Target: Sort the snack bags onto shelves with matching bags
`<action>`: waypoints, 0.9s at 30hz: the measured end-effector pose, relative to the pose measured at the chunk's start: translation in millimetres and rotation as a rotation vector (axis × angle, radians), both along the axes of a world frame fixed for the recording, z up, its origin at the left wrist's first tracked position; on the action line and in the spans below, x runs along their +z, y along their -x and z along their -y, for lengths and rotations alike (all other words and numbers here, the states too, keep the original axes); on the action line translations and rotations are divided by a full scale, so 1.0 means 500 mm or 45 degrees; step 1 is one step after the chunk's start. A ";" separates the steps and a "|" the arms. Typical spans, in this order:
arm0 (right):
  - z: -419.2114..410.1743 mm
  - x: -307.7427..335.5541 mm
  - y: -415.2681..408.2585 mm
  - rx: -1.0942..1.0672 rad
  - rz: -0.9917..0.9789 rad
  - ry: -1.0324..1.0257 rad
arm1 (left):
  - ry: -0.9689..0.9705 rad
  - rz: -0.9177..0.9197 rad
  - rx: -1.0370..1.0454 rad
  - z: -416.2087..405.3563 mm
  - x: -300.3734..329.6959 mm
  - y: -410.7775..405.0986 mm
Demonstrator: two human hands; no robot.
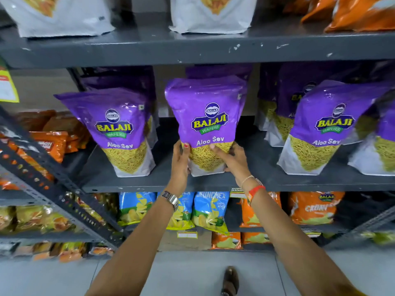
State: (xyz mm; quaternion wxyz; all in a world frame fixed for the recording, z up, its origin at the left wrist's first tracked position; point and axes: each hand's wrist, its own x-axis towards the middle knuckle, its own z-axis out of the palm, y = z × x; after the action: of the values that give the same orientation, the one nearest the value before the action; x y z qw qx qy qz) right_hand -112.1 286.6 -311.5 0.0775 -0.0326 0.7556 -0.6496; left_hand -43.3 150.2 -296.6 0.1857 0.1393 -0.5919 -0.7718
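A purple Aloo Sev bag [206, 116] stands upright at the middle of the dark grey shelf [213, 185]. My left hand [180, 162] grips its lower left side, and my right hand [234, 160] grips its lower right side. Its base rests on the shelf or just above it; I cannot tell which. Matching purple Aloo Sev bags stand to its left [119, 129] and to its right [320, 129], with more behind them.
White bags [211, 16] and orange bags [359, 13] sit on the shelf above. Blue chip bags [208, 210] and orange Crunchex bags [312, 208] fill the shelf below. A second rack with orange packets [51, 144] angles in from the left. Grey floor lies below.
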 end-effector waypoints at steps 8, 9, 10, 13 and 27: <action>-0.052 -0.017 -0.011 -0.211 -0.020 0.023 | 0.094 0.085 -0.254 -0.036 -0.023 0.039; -0.053 -0.020 -0.013 -0.201 -0.030 0.015 | 0.100 0.083 -0.262 -0.037 -0.027 0.040; -0.055 -0.029 -0.010 -0.185 -0.040 0.010 | 0.104 0.085 -0.262 -0.037 -0.030 0.041; -0.061 -0.027 -0.017 -0.147 -0.041 0.028 | 0.095 0.144 -0.196 -0.035 -0.033 0.041; -0.077 -0.056 -0.021 -0.131 -0.027 0.064 | 0.242 0.110 -0.022 -0.047 -0.055 0.040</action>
State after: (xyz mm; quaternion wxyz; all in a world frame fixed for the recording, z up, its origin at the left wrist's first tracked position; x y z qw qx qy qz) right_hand -101.7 325.2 -339.4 0.0350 -0.0026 0.7406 -0.6710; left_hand -63.5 173.5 -324.2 0.1657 0.1490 -0.6711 -0.7071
